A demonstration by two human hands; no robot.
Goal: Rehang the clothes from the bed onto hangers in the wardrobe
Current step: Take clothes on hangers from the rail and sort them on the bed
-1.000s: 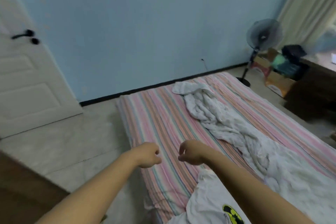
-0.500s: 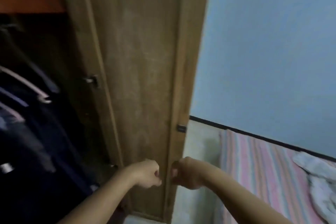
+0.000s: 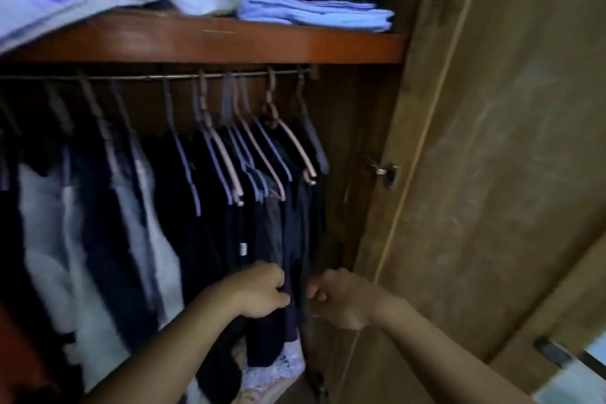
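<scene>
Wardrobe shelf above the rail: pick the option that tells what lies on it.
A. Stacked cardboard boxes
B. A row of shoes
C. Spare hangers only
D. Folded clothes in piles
D: the wooden shelf above the rail carries folded clothes in piles, among them a light blue stack at its right end; no shoes or boxes show there.

text: none legible — labels: none | small white tag on dark garment (image 3: 243,248) — blurred
</scene>
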